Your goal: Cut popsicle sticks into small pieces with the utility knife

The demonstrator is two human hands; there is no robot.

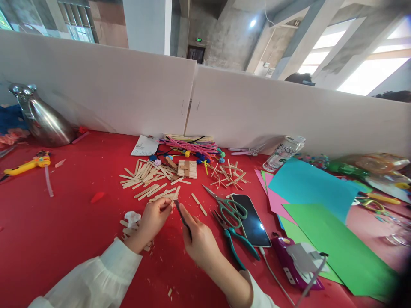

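Note:
My left hand [153,221] is closed in a pinch on a short wooden craft stick [170,199] just above the red table [64,231]. My right hand [199,241] grips a thin dark blade tool [180,213] whose tip meets the stick at the left fingertips. Both wrists wear white sleeves. A pile of loose wooden sticks [146,177] lies just beyond the hands, with a small stacked block of sticks [187,169] behind it. Wood shavings dot the cloth under my hands.
Green-handled scissors [229,207], teal pliers [236,239] and a phone [252,219] lie right of my hands. Coloured paper sheets [321,201] cover the right side. A purple glue gun [298,263], pipe cleaners [192,147], a plastic bottle [284,152], a yellow knife [27,166] and a metal jug [41,115] stand around. White partition behind.

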